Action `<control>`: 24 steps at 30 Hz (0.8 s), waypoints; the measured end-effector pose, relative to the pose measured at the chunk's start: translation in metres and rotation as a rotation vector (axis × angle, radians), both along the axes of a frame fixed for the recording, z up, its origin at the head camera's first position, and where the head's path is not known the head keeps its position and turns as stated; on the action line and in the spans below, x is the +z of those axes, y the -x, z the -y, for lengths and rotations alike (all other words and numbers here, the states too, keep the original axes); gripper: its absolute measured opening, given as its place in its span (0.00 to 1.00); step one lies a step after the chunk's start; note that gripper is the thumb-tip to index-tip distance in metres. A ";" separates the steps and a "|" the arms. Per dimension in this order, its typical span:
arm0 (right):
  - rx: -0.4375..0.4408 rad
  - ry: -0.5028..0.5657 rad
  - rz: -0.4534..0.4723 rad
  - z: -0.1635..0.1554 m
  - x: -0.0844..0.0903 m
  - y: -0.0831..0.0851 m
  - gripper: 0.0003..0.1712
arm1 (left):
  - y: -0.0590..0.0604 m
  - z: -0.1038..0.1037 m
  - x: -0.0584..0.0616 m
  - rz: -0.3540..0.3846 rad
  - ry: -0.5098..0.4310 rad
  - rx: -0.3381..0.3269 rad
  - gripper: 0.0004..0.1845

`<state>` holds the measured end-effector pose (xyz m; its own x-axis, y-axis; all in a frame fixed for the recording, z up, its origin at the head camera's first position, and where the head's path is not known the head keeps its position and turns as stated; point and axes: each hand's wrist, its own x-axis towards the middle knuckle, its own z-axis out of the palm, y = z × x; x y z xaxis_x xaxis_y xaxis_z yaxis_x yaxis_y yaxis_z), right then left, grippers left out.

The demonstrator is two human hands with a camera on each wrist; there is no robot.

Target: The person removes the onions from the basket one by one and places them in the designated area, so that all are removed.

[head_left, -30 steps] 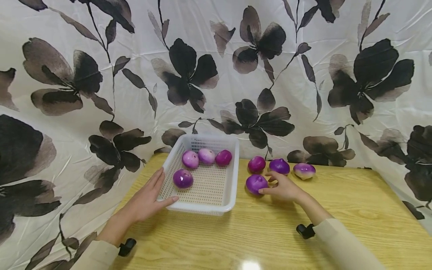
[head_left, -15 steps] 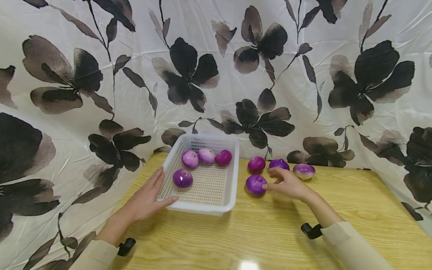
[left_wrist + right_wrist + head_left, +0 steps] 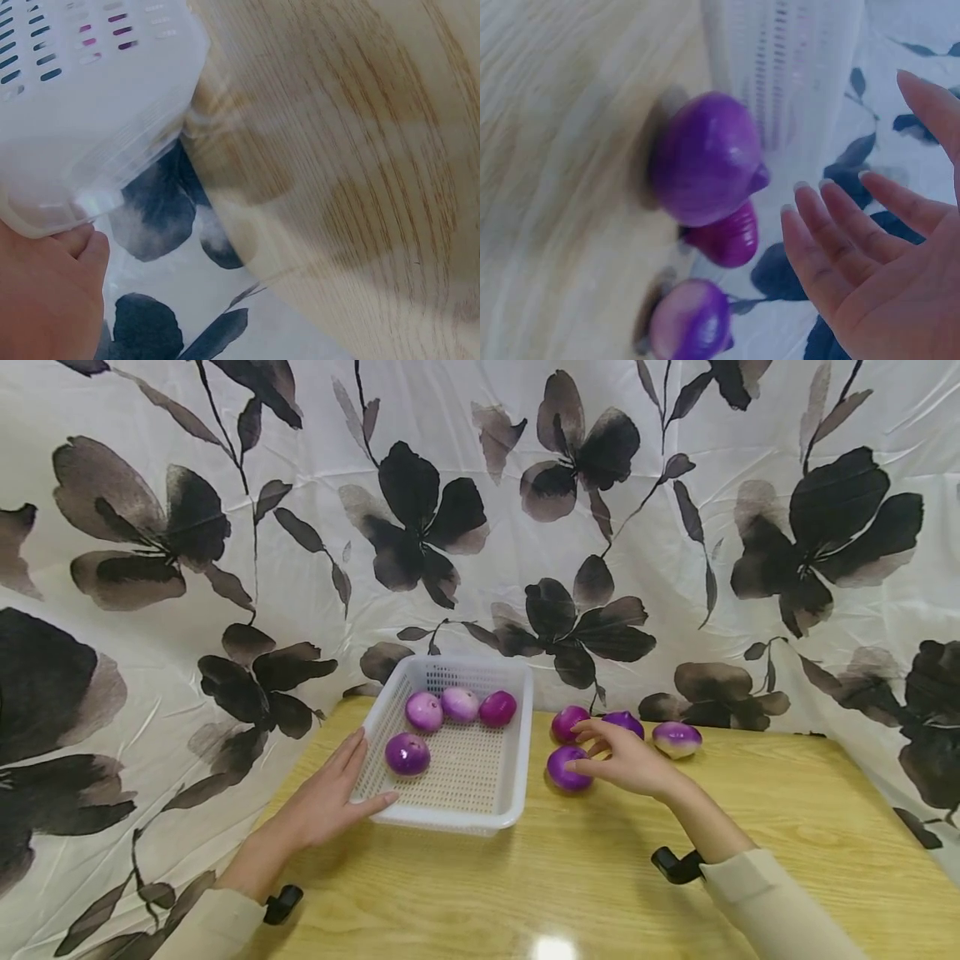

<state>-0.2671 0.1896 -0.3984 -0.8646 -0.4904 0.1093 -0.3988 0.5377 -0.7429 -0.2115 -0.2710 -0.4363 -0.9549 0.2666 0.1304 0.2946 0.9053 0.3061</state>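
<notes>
The head view looks forward and down from above the near edge of the wooden table (image 3: 787, 810), facing the flowered cloth (image 3: 480, 527) hung behind it, and takes in both forearms, the white basket (image 3: 517, 760) and the loose purple onions at a middling range. The left wrist view sits very close and low, looking past the left hand (image 3: 45, 300) at one basket (image 3: 90, 112) corner, the table (image 3: 360, 187) edge and cloth below. The right wrist view looks along the right hand (image 3: 877, 277), close to the nearest onion (image 3: 705, 161), with the basket (image 3: 787, 82) wall behind. All three views share the basket and table.
</notes>
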 end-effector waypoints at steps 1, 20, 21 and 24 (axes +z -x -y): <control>0.006 -0.002 0.002 0.002 0.002 -0.001 0.33 | 0.000 0.000 0.000 0.001 0.000 0.000 0.62; 0.084 -0.001 -0.044 0.039 0.016 0.003 0.30 | 0.000 0.001 -0.002 0.005 0.005 0.003 0.62; 0.092 -0.003 -0.048 0.041 0.017 0.004 0.31 | -0.001 0.001 -0.002 0.005 0.006 0.002 0.62; 0.105 -0.008 -0.047 0.048 0.020 0.004 0.32 | -0.001 0.001 -0.001 0.004 0.007 0.002 0.62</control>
<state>-0.2713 0.1419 -0.3782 -0.8024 -0.5792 0.1439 -0.4874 0.4969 -0.7180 -0.2108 -0.2719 -0.4372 -0.9560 0.2655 0.1250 0.2915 0.9082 0.3005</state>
